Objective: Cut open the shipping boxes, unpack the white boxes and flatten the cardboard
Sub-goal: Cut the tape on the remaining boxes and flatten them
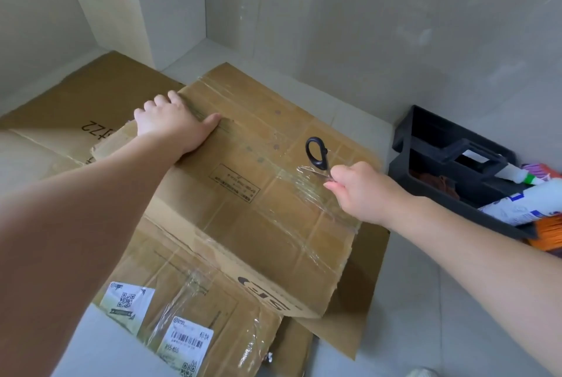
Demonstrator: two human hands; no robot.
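Note:
A flattened brown shipping box (243, 194) with clear tape lies on the floor over other flattened cardboard. My left hand (173, 123) presses flat on its far left edge, fingers spread. My right hand (362, 191) holds scissors (317, 153) by the blade end; their black handle loop points away from me, above the taped seam. A strip of clear tape (307, 171) is lifted beside the blades. Below, another cardboard piece (188, 319) carries white shipping labels. No white boxes are in view.
A black plastic caddy (456, 164) with bottles and an orange item stands at the right against the wall. A large flat cardboard sheet (76, 115) lies at the left. A tall pale box (115, 2) stands in the back corner. Grey tiled floor lies at lower right.

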